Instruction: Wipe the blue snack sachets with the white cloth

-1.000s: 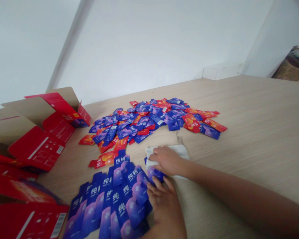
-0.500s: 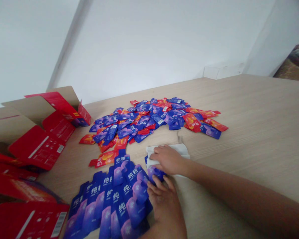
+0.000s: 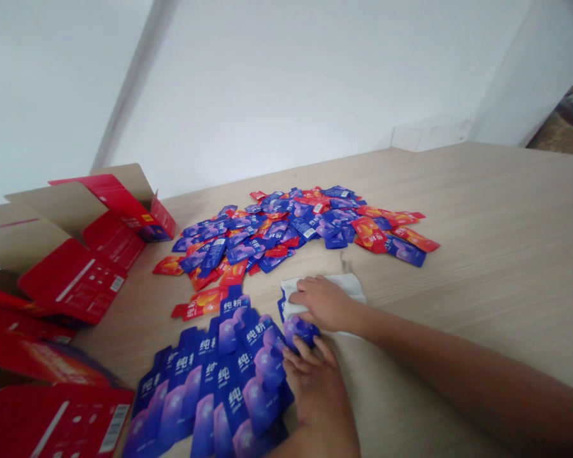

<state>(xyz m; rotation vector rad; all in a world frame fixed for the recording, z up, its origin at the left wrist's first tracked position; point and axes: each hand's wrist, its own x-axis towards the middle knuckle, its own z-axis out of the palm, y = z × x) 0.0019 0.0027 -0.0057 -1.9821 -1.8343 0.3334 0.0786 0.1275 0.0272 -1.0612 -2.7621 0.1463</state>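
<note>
A blue-purple sachet (image 3: 298,329) lies on the wooden table, partly covered by a folded white cloth (image 3: 348,286). My right hand (image 3: 327,304) is closed on the cloth and presses it down over the sachet's upper part. Just below, my left hand (image 3: 318,388) holds the sachet's lower end with bent fingertips; its thumb is hidden. To the left of that hand, several blue sachets (image 3: 224,375) are laid out overlapping in rough rows, printed side up.
Behind my hands spreads a loose heap of blue and red-orange sachets (image 3: 277,232). Open red cartons (image 3: 71,280) stand along the left side, flaps out. At the far table edge, by the wall, sits a white box (image 3: 430,135).
Both hands keep nearly the same pose on the cloth and sachet. The whole view has shifted very slightly; nothing else has visibly moved.
</note>
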